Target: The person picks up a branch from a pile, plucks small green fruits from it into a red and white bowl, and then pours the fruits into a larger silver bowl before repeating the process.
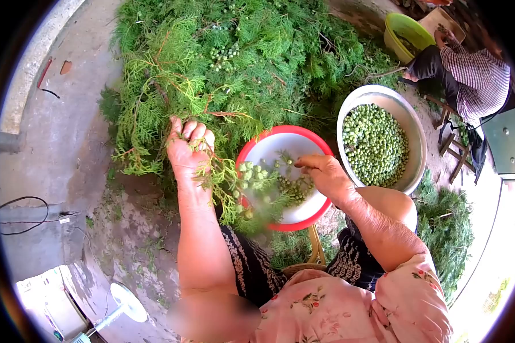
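Observation:
My left hand [191, 146] is closed around a leafy evergreen branch [220, 183] that carries round green cones. The cone-bearing end of that branch hangs over the left side of a white bowl with a red rim [318, 214]. Inside the bowl lies a small pile of green cones [296, 190], partly hidden by blurred foliage. Over the bowl's right side is my right hand [332, 180], its thumb and fingertips drawn together. What those fingertips hold, if anything, cannot be made out.
A large heap of cut evergreen branches [240, 63] fills the ground ahead. To the right stands a metal basin [419, 143] of green cones [375, 143]. Another person [478, 74] sits beside a yellow-green tub [397, 26]. A white fan [129, 303] stands at lower left.

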